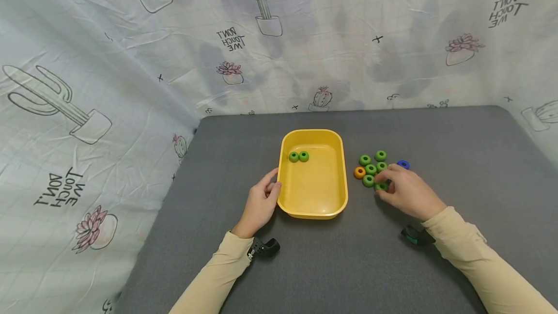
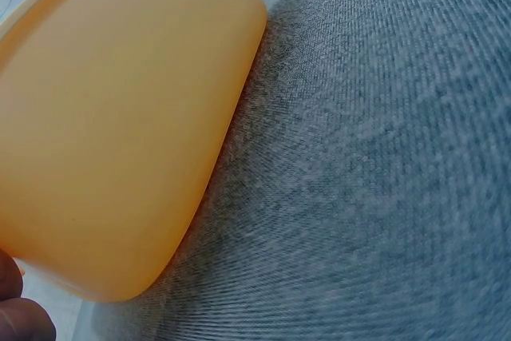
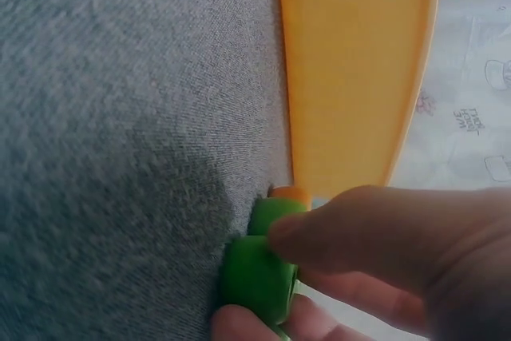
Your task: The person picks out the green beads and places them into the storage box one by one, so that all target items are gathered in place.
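A yellow tray (image 1: 340,168) sits mid-table with two green rings (image 1: 298,156) in its far left corner. My left hand (image 1: 261,202) rests against the tray's left wall (image 2: 120,133), fingers loosely bent, thumb at the rim. Right of the tray lies a cluster of several green rings (image 1: 372,164), an orange ring (image 1: 359,172) and a blue ring (image 1: 403,164). My right hand (image 1: 403,190) is at the cluster's near edge and pinches a green ring (image 3: 259,277) between thumb and fingers; another green ring (image 3: 275,215) and the orange ring (image 3: 289,192) lie just beyond it.
The grey table mat (image 1: 457,159) stretches wide around the tray. A cactus-print cloth (image 1: 131,62) hangs behind and along the left side. Wrist cameras (image 1: 266,247) sit under both sleeves.
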A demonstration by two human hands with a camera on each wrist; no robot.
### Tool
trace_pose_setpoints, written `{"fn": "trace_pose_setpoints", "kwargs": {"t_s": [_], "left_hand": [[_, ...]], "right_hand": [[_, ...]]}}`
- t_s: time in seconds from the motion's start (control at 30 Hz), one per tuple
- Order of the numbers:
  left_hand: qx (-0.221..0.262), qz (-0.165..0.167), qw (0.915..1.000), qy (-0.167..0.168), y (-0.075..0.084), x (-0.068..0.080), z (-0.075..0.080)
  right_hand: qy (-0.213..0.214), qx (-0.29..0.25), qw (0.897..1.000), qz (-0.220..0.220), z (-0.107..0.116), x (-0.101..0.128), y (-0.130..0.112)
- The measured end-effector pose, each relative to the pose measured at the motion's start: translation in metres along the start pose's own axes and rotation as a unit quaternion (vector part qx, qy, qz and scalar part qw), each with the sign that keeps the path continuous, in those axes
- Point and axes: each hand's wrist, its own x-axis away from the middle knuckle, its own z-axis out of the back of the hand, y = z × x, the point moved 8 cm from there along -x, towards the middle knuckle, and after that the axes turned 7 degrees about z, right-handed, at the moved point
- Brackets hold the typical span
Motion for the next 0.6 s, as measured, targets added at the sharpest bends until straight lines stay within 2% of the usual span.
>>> {"fn": "trace_pose_setpoints", "kwargs": {"t_s": [0.2, 0.43, 0.6], "left_hand": [[0.003, 0.000, 1.0000, 0.001, -0.0001, -0.0005, 0.0007], [0.010, -0.018, 0.9998, -0.001, 0.0020, -0.0003, 0.0012], [0.015, -0.018, 0.9997, -0.002, 0.0020, 0.0007, 0.0013]], "right_hand": [[-0.006, -0.003, 1.000, 0.011, -0.0004, -0.0002, -0.0011], [-0.024, -0.013, 1.000, 0.002, -0.0002, 0.0008, -0.0021], [-0.037, -0.017, 0.999, -0.004, -0.0011, 0.0014, -0.0026]]}}
